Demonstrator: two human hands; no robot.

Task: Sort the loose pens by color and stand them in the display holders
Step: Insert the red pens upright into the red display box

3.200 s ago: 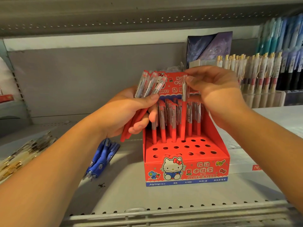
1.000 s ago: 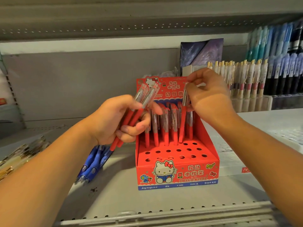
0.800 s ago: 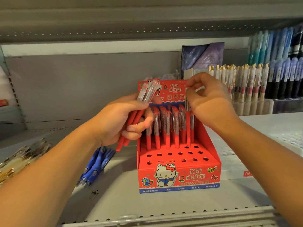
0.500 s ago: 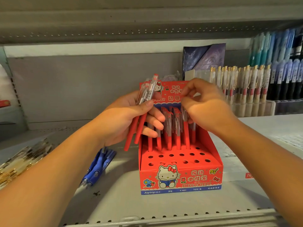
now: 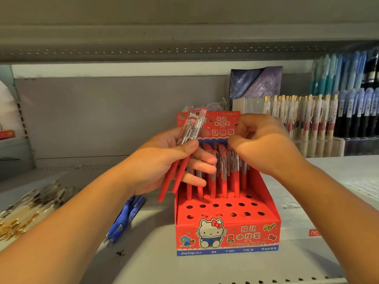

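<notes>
Lower now, your right hand curls over racked pens, hold unclear; left hand pinches loose pens, likely light and slick, mid-barrel.

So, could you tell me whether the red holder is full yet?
Not full: the red holder has pens standing at the back, but its front holes are empty.

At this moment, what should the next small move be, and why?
Likely the right hand should reach across and take one pen from the grip of the left hand: that hand holds loose red pens, the red display box has open holes in its front rows, and the right hand sits at the standing pens' tops.
</notes>
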